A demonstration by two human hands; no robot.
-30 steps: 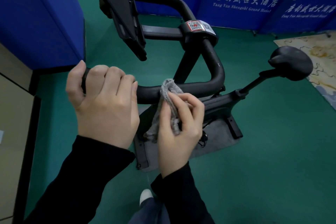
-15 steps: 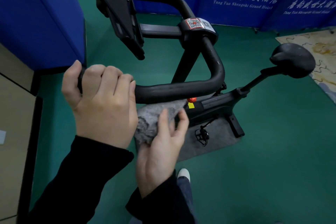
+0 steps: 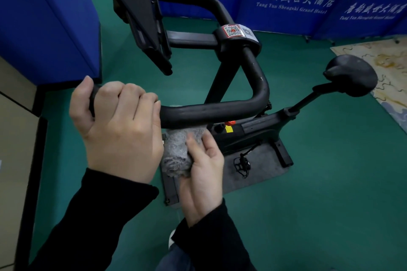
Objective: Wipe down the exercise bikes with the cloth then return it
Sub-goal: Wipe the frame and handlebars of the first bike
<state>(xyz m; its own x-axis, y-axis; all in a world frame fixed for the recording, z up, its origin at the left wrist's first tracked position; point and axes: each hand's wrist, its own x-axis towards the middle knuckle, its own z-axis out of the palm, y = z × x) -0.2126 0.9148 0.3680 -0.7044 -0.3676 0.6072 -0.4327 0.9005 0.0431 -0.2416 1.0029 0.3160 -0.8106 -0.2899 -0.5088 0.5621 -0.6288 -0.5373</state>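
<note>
Item: exercise bike, black, centre of frame, standing on a grey mat over green floor.
- Handlebar: looped tube across mid-frame, QR sticker on its clamp above.
- Saddle: right of frame, on a slanted post.
- Left hand: left of centre, fingers wrapped round the handlebar's near end, thumb over its tip.
- Right hand: lower centre, below the bar, fingers and thumb curled about the cloth.
- Cloth: grey, bunched, just under the handlebar beside the left hand; contact with the bar could not be told.
- Screens: blue, printed, along the upper edge.
</note>
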